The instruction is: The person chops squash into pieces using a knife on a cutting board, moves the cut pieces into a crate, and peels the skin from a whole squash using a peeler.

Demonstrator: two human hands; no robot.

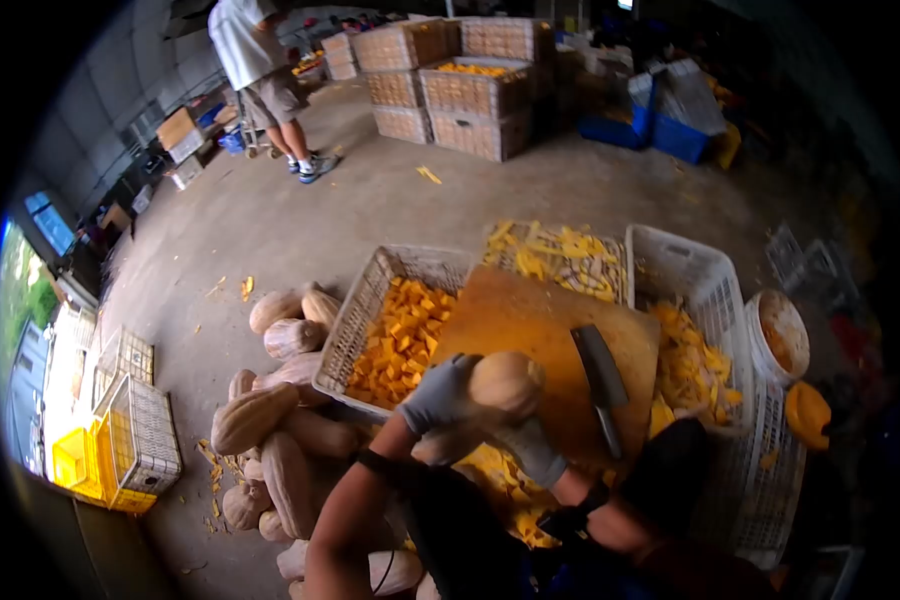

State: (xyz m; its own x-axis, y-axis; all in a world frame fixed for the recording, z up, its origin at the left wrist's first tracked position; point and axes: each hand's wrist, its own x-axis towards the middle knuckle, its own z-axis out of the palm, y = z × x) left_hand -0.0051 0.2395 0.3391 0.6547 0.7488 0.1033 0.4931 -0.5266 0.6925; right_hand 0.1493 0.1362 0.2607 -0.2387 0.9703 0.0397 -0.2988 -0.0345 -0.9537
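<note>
A whole tan butternut squash (508, 383) is held between my two gloved hands over the near left edge of a wooden cutting board (510, 310). My left hand (440, 396), in a grey glove, wraps round its left side. My right hand (532, 450), gloved too and slightly blurred, grips it from below on the right. A cleaver (600, 368) with a dark blade lies on the board's right part, its handle toward me. Left of the board stands a crate (332, 368) with cut orange squash cubes (402, 335). Orange peelings (510, 495) lie below my hands.
Whole squashes (285, 480) pile up on the floor at left. A white crate (685, 245) of peelings and a white bucket (782, 340) stand at right. Stacked crates (470, 100) are farther back. A person (255, 70) stands at upper left.
</note>
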